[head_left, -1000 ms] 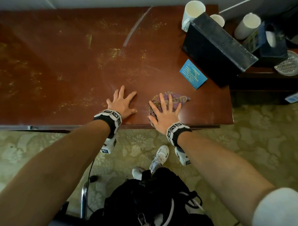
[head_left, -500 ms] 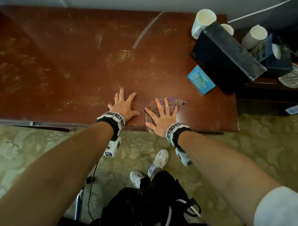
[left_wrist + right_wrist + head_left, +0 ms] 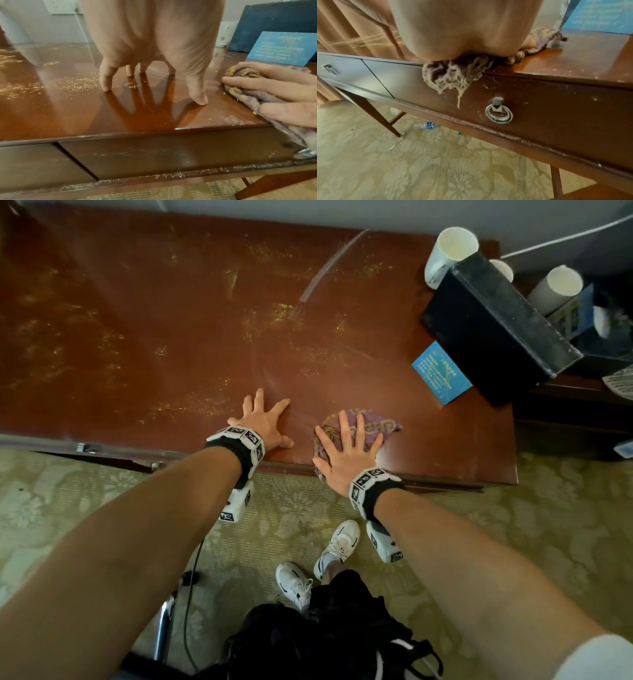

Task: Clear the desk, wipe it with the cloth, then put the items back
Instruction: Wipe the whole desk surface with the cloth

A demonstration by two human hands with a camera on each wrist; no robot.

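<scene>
The reddish-brown desk (image 3: 137,320) is strewn with yellow crumbs (image 3: 185,409) over its left and middle. My right hand (image 3: 346,450) lies flat with spread fingers on a purple and yellow cloth (image 3: 380,426) at the desk's front edge. Part of the cloth (image 3: 453,75) hangs over the drawer front. My left hand (image 3: 263,422) rests open on the bare desk just left of the cloth (image 3: 247,73), fingertips (image 3: 106,86) touching the wood.
A blue card (image 3: 442,374), a black box (image 3: 496,326) and white mugs (image 3: 448,254) stand at the desk's right end. A ring pull (image 3: 499,115) hangs on the drawer. A plastic bottle (image 3: 424,125) lies on the carpet under the desk. A black bag (image 3: 325,642) sits by my feet.
My right hand has dragged the cloth slightly toward the front edge, so more of it hangs over. The left hand stays planted on the desk.
</scene>
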